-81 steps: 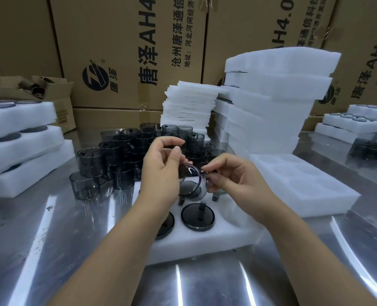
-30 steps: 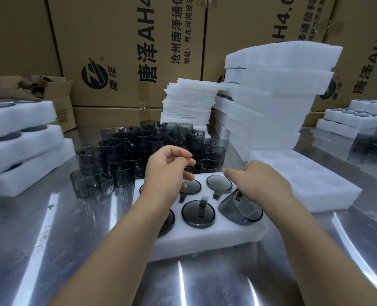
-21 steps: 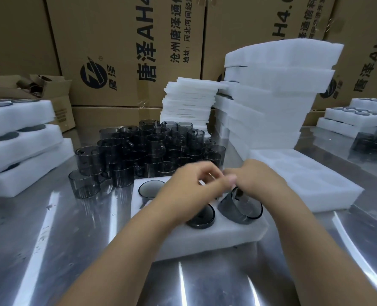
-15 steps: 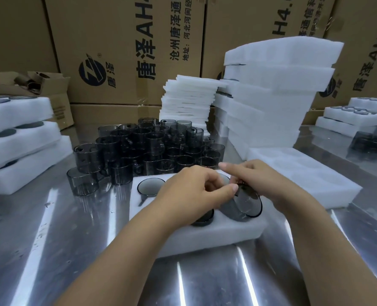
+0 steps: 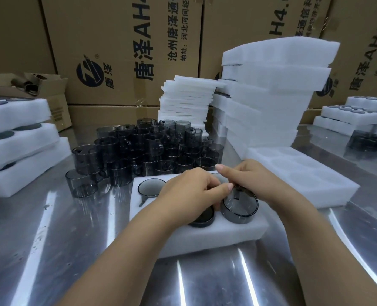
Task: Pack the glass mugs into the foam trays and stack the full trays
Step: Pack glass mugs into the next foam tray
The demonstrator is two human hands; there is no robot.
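Observation:
A white foam tray lies in front of me on the steel table. Smoky grey glass mugs sit bottom-up in its pockets; one shows at the far left and another at the near middle. A tilted mug stands partly in the near-right pocket. My right hand pinches its handle from above. My left hand rests over the tray's middle with fingertips at the same mug's top. Loose mugs are piled behind the tray.
An empty foam tray lies to the right, before a tall stack of trays. Thin foam sheets are stacked behind the mugs. Filled trays stand at the left and far right. Cardboard boxes wall the back.
The mug went from mid-air between both hands down into the near-right pocket. My left hand crossed from the tray's left side to the mug, and it now sits a little more upright.

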